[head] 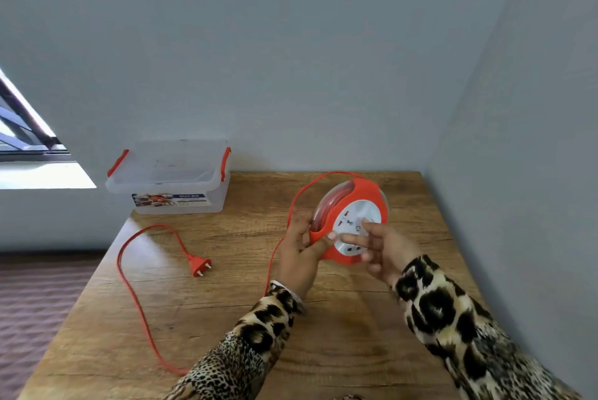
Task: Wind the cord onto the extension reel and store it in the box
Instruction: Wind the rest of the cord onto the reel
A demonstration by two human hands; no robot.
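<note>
The round orange extension reel (362, 192) with a white socket face is held tilted above the wooden table (226, 318). My left hand (299, 254) grips its lower left rim. My right hand (377, 247) lies on the white face, fingers spread across the sockets. The orange cord (136, 296) arcs from the reel's top down past my left wrist, runs along the table's left side and loops back to the two-pin plug (200, 267), which lies flat. The clear plastic box (168, 178) with orange clips stands open at the back left corner.
Grey walls close the table in at the back and on the right. The table's left edge drops to a dark patterned floor (38, 296). A window (26, 140) is at the far left. Bare wood lies between plug and reel.
</note>
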